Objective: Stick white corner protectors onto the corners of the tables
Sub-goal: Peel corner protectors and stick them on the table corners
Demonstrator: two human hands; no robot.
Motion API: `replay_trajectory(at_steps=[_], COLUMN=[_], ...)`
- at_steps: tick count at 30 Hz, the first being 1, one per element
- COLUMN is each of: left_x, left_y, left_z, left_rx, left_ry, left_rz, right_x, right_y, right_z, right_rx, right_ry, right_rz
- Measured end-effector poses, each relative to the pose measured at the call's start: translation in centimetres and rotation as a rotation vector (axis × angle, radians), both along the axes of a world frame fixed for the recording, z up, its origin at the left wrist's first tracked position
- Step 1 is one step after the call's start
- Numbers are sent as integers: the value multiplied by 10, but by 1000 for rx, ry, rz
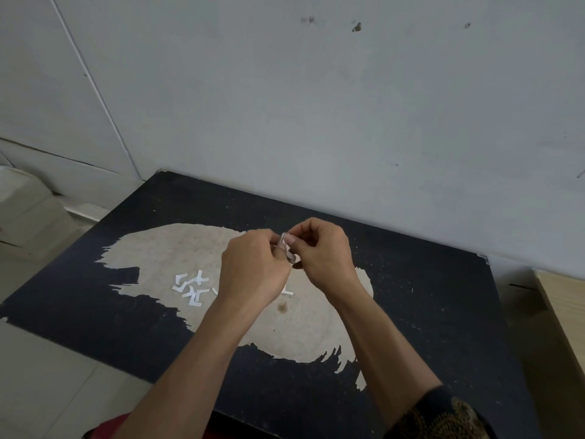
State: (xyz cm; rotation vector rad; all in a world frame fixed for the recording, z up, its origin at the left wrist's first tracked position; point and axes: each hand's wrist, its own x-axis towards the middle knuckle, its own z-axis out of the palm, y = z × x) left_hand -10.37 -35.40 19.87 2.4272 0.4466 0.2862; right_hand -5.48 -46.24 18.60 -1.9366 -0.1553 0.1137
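One small pale corner protector (286, 248) is pinched right between the fingers (289, 239) of both hands. The left hand (253, 267) and right hand (326, 251) are curled in tight around it, fingertips meeting in mid-air above the dark worktop (427, 312). Down and to the left of those fingers a scatter of white L-shaped pieces (191, 288) lies on the worktop's worn pale patch (300, 331), one more white scrap (287, 292) peeks out just beneath them between the wrists, and beyond the fingers the grey wall (316, 106) meets the worktop's far edge.
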Motion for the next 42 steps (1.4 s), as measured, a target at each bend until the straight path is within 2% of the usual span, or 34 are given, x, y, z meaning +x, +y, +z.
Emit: replay_trajectory(at_steps=[3, 7, 11, 19, 24, 27, 34, 42], left_x=[0, -1, -1, -1, -6, -8, -11, -5], left_y=[4, 11, 20, 44, 64, 74, 84, 83], left_z=[-3, -4, -6, -5, -6, -6, -10, -17], left_rx=[-32, -61, -56, -31, -21, -10, -49, -44], left_ry=[17, 39, 30, 50, 40, 46, 64, 100], left_rz=[28, 80, 93, 149, 154, 163, 189, 220], right_x=[1, -6, -7, -9, 2, 5, 6, -2], right_y=[6, 17, 28, 59, 79, 90, 102, 103], right_z=[-1, -6, -10, -17, -14, -11, -13, -20], right_rx=[-68, -237, -152, -228, -123, -131, -173, -311], right_ry=[-34, -198, -146, -274, -84, -42, -66, -148], right_rz=[14, -10, 3, -18, 59, 113, 161, 130])
